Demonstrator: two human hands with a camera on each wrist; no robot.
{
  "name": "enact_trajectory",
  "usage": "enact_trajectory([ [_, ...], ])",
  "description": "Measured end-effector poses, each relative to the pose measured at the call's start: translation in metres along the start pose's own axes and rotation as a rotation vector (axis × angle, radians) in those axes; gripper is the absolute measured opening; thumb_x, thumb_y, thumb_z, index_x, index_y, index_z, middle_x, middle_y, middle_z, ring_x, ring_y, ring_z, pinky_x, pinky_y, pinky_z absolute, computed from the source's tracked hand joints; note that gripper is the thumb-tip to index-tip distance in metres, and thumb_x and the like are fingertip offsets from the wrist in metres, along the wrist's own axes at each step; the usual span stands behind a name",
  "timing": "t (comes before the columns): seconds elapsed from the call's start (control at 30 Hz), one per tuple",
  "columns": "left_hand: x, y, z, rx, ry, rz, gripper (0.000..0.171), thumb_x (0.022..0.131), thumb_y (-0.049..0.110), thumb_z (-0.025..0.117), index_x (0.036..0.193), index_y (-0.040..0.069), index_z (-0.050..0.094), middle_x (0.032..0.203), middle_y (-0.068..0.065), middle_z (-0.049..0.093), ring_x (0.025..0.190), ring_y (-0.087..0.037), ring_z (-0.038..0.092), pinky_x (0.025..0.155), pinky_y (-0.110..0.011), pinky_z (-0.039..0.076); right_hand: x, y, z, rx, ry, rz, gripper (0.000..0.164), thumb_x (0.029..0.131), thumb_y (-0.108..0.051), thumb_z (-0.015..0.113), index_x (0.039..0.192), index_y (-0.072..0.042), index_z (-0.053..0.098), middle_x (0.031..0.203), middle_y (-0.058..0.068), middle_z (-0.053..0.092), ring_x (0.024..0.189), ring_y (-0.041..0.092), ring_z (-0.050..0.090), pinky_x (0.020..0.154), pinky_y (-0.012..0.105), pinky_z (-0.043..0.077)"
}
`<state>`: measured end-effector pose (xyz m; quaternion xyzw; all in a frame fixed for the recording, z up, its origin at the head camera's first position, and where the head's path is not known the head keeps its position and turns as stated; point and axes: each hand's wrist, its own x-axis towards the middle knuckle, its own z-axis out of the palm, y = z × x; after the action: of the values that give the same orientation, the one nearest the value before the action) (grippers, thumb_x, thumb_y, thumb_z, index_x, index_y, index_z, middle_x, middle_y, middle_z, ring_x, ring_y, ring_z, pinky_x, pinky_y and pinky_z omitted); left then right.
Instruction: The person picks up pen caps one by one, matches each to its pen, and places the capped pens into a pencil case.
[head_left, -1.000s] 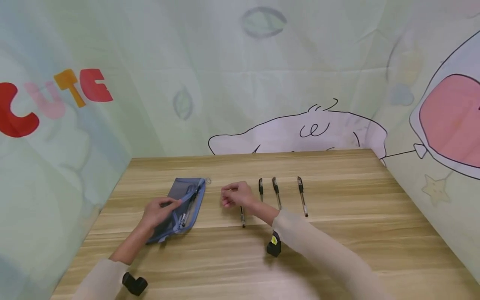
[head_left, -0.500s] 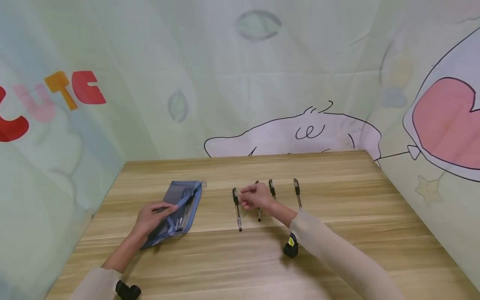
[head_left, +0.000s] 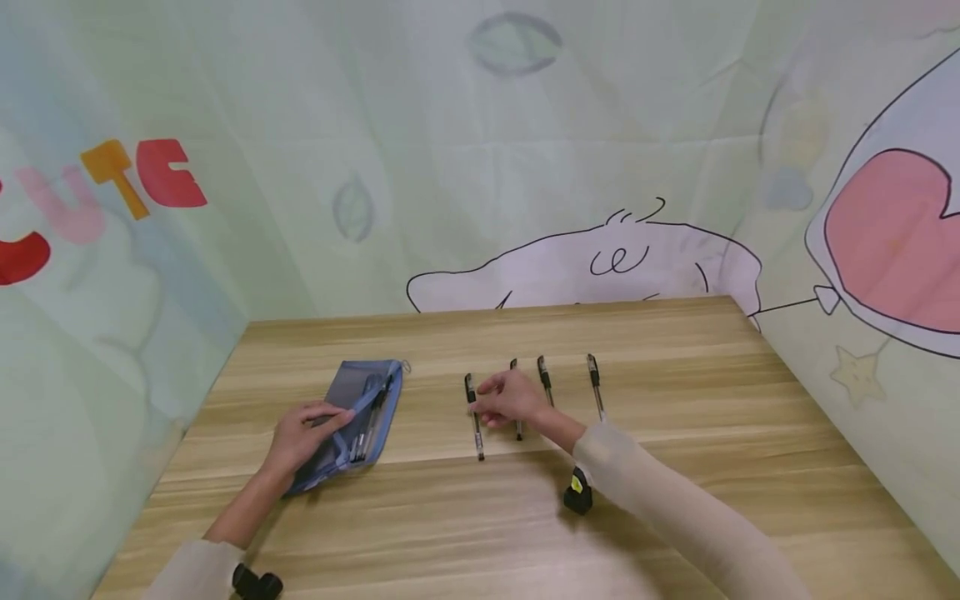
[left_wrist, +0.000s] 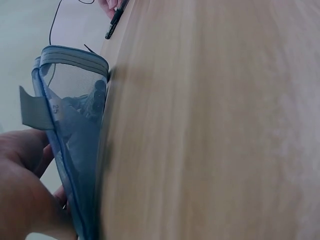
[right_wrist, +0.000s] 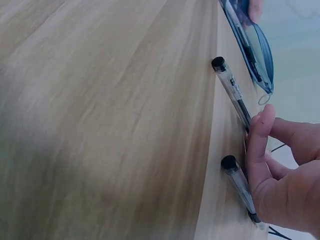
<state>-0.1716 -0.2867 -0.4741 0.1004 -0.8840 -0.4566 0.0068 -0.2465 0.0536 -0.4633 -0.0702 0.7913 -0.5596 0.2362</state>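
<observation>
A blue mesh pencil pouch [head_left: 341,387] lies on the left of the table, its zipped side parted, with pens [head_left: 365,433] inside. My left hand [head_left: 303,429] pinches the pouch's upper edge between thumb and fingers; the left wrist view has the pouch standing up beside that hand. On the table to the right, several black-capped clear pens form a loose row. At the leftmost pen [head_left: 477,437], my right hand [head_left: 510,398] pinches the barrel near its dark grip. A second pen [head_left: 518,429] passes under this hand and is partly hidden.
Two more pens, one in the middle [head_left: 545,379] and one at the far right [head_left: 595,379], lie beyond my right wrist, partly covered by the sleeve. A printed curtain [head_left: 300,167] hangs behind the wooden table [head_left: 420,533] and along its sides.
My right hand has moved right from the left side of the leftmost pen, then its fingertips have closed in on that pen. The left hand keeps its hold on the pouch.
</observation>
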Motion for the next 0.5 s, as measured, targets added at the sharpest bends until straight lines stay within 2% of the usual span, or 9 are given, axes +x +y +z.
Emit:
enact_trajectory([
  [0.17, -0.002, 0.000, 0.001, -0.028, -0.007, -0.014, 0.042, 0.091, 0.035, 0.078, 0.114, 0.001, 0.076, 0.126, -0.015, 0.069, 0.122, -0.024, 0.054, 0.102, -0.036, 0.041, -0.002, 0.002, 0.007, -0.132, 0.018, -0.061, 0.047, 0.084, -0.010, 0.084, 0.122, 0.008, 0.062, 0.076, 0.009, 0.072, 0.052, 0.009, 0.065, 0.054, 0.026, 0.059],
  [0.27, -0.003, -0.001, 0.001, -0.035, -0.013, -0.025, 0.042, 0.091, 0.036, 0.078, 0.115, 0.001, 0.076, 0.128, -0.016, 0.067, 0.126, -0.027, 0.052, 0.105, -0.038, 0.040, -0.002, 0.004, 0.011, -0.196, 0.036, -0.094, 0.041, 0.085, -0.009, 0.082, 0.117, 0.008, 0.063, 0.072, 0.007, 0.071, 0.049, 0.008, 0.063, 0.052, 0.026, 0.059],
  [0.4, -0.002, -0.001, 0.001, -0.018, -0.010, -0.014, 0.041, 0.092, 0.035, 0.078, 0.114, 0.001, 0.076, 0.128, -0.017, 0.068, 0.126, -0.027, 0.053, 0.104, -0.038, 0.040, 0.001, 0.004, 0.012, -0.291, 0.087, -0.141, 0.016, 0.086, -0.009, 0.081, 0.093, 0.004, 0.074, 0.060, 0.006, 0.070, 0.043, 0.007, 0.060, 0.044, 0.020, 0.051],
  [0.5, 0.000, 0.000, 0.001, -0.012, -0.007, -0.008, 0.041, 0.092, 0.035, 0.077, 0.114, 0.001, 0.076, 0.129, -0.019, 0.068, 0.126, -0.030, 0.054, 0.105, -0.041, 0.041, 0.004, 0.002, 0.012, -0.342, 0.117, -0.162, 0.012, 0.085, -0.010, 0.081, 0.077, -0.002, 0.077, 0.054, 0.003, 0.068, 0.041, 0.005, 0.058, 0.041, 0.015, 0.044],
])
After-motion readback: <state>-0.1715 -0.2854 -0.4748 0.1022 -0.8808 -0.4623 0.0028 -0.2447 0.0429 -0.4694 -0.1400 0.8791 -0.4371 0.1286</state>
